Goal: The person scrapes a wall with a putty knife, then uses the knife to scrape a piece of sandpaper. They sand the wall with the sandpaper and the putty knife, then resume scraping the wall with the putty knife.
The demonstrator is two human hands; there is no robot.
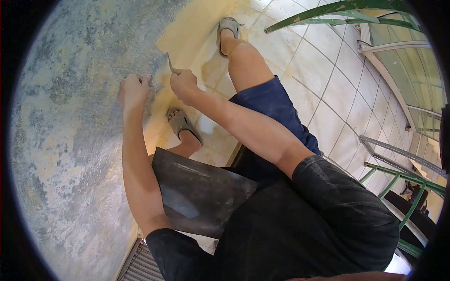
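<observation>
My right hand (183, 85) is closed around a thin grey blade (169, 62), which points up and to the left, close to the wall. Its handle is hidden in my fist, so the exact kind of tool cannot be told. My left hand (134, 90) is held against or just in front of the mottled grey-and-yellow wall (79, 112), fingers curled in. Whatever it may hold is too small or hidden to make out. Below my left forearm, a dark flat sheet (201, 194) with pale scuffs lies near my lap.
White floor tiles (323, 89) run to the right of my legs, dusty near the wall. A green metal frame (337, 13) stands at the upper right, with glass panels (408, 65) beside it. Another green frame (398, 175) and a perforated metal bar (398, 153) are at the lower right. A ribbed grille (140, 264) is at the bottom.
</observation>
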